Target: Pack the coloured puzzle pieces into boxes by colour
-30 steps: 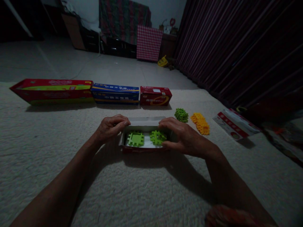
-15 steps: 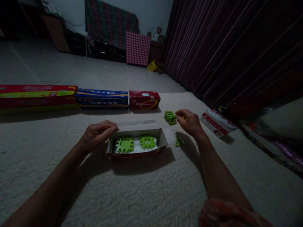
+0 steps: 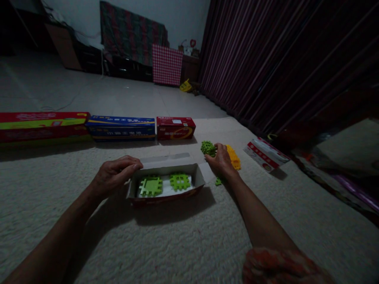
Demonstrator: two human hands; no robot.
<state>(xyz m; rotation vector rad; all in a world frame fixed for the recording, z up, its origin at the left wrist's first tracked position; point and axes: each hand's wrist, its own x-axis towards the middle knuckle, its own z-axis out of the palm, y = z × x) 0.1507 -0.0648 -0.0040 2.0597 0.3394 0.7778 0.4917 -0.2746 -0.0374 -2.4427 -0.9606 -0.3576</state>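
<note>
An open cardboard box (image 3: 166, 197) lies on the pale quilted mat, its flaps folded outward. Inside it, two flat green toothed building blocks rest side by side: a left block (image 3: 151, 186) and a right block (image 3: 179, 181) with small window holes. My left hand (image 3: 114, 175) pinches the box's back left corner, thumb on the rim. Beyond the right flap, my right hand (image 3: 220, 159) has its thumb and fingers closed around the near right side of a stack of green building blocks (image 3: 207, 148). Yellow blocks (image 3: 233, 157) lie just right of that hand. One small green piece (image 3: 218, 181) shows under the wrist.
Along the mat's far side stand a long red and yellow box (image 3: 44, 126), a blue box (image 3: 121, 128) and a red box (image 3: 176, 128) in a row. A white and red box (image 3: 266, 154) sits at the right. Dark curtains (image 3: 245, 59) hang behind it.
My right hand has moved left and forward onto the green stack, uncovering the yellow blocks. My left hand keeps its hold on the box. The whole view has shifted slightly.
</note>
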